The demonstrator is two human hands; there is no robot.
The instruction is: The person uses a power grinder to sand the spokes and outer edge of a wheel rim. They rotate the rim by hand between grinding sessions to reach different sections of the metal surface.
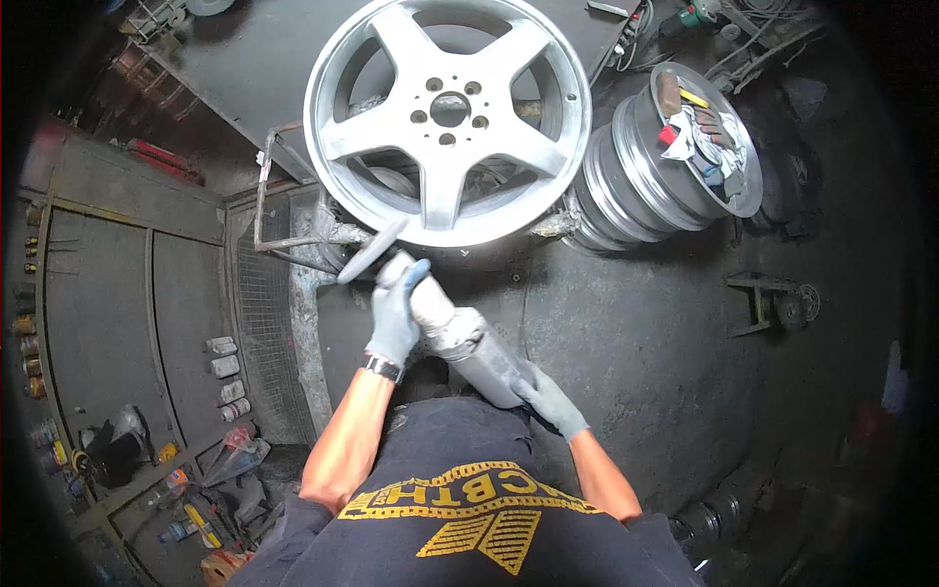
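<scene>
My left hand (394, 318), in a grey glove, is closed around the front of a dusty angle grinder (479, 354). Its rear body is gripped by my gloved right hand (551, 399). At the tool's front end, the round disc (374, 250) is tilted and overlaps the lower left rim of a silver five-spoke alloy wheel (450, 161) in this view. The wheel faces up towards me on a metal stand (284, 240), with bolt holes around its centre bore.
To the right, stacked wheel rims (636, 166) carry rags, a glove (719, 127) and small tools. A wire-mesh panel (269, 313) and shelving with bottles (225, 367) line the left. A small metal bracket (753, 303) stands on the right-hand floor.
</scene>
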